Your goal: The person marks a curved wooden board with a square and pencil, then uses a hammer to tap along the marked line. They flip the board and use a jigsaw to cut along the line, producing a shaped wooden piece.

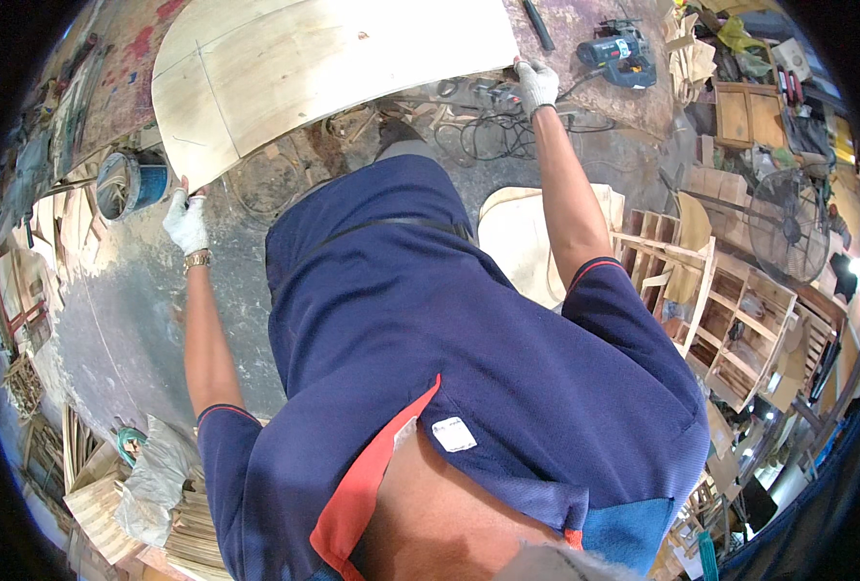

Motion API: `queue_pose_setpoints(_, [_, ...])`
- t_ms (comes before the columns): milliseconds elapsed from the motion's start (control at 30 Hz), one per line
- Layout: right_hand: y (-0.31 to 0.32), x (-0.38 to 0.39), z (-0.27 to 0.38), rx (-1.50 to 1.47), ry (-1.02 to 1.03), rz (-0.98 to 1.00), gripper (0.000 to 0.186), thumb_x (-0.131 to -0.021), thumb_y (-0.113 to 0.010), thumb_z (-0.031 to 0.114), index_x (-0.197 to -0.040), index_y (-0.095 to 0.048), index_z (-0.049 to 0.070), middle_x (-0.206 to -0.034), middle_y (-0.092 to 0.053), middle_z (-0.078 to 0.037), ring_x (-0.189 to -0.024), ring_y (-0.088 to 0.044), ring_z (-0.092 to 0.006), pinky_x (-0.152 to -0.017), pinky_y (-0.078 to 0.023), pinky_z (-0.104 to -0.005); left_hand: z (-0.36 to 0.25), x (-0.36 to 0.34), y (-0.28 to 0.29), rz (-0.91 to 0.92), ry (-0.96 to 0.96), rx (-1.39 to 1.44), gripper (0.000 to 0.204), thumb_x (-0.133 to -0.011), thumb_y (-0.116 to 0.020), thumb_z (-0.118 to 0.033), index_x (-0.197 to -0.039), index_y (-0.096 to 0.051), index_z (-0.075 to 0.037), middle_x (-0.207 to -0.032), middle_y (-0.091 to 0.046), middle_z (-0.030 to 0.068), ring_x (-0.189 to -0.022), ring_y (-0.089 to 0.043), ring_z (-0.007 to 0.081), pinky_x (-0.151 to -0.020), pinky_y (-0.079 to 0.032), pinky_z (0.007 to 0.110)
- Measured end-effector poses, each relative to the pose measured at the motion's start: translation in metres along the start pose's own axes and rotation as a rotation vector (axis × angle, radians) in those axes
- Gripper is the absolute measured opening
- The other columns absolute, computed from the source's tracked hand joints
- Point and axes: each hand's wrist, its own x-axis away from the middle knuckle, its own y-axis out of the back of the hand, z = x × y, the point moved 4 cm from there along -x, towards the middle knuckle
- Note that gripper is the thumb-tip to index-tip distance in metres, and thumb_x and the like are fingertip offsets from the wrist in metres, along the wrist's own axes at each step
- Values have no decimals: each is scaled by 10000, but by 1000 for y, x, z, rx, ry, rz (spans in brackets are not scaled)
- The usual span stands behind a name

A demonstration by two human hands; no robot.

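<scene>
A large pale plywood sheet (323, 68) with a rounded left edge and pencil lines lies across a stained work table in front of me. My left hand (186, 223), in a white glove with bare fingertips, grips the sheet's near left corner. At the near right corner, my gloved right hand (536, 83) is closed on the edge. Just right of that hand, a blue and black jigsaw (618, 53) rests on the table, its cord trailing down. A dark bar-shaped tool (538, 24) lies between the jigsaw and the sheet.
A blue bucket (142, 181) stands near my left hand. Tangled black cable (507, 133) and wood scraps lie below the table edge. Another cut plywood piece (522, 242) is on the floor by my right side, near wooden crates (739, 315) and a fan (790, 230).
</scene>
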Motion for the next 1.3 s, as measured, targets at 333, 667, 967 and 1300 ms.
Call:
queue_pose_setpoints(333, [26,-15,46,402,27,107,381,-894,-719,367,-998,-768,4,-846,-740,-144,-762,-712,-251,-701,-550,-388,-102,-10,-4,262,-139,-943,776,-802,-831,-495,-1401,-589,-67,-1205,-714,160,-1091,-691,276,-994,-519,401])
queue_pose_setpoints(667, [-8,-137,78,957,122,203,669,-837,-665,269,-1425,-497,-2,-1309,-633,-278,-1070,-685,-443,-917,-567,-459,-283,2,-308,753,-967,-517,1090,-710,-838,-589,-1545,-406,-38,-1588,-408,221,-1510,-325,384,-1232,-245,530])
queue_pose_setpoints(967, [2,-69,81,367,58,-84,389,-926,-602,314,-1162,-603,4,-941,-695,-267,-912,-690,-442,-805,-532,-535,-288,-7,-370,1084,-1187,-632,1145,-706,-787,-484,-1629,-237,-85,-1680,-161,268,-1549,-120,489,-1231,-96,636])
queue_pose_setpoints(1300, [-119,181,61,-1186,-652,-614,384,-1062,-497,515,-938,-511,152,-638,-450,47,-452,-417,-70,-385,-340,-249,-282,-8,-373,1119,-1336,-653,1150,-769,-715,-501,-1631,-135,-7,-1664,-61,348,-1535,-28,549,-1212,-44,671])
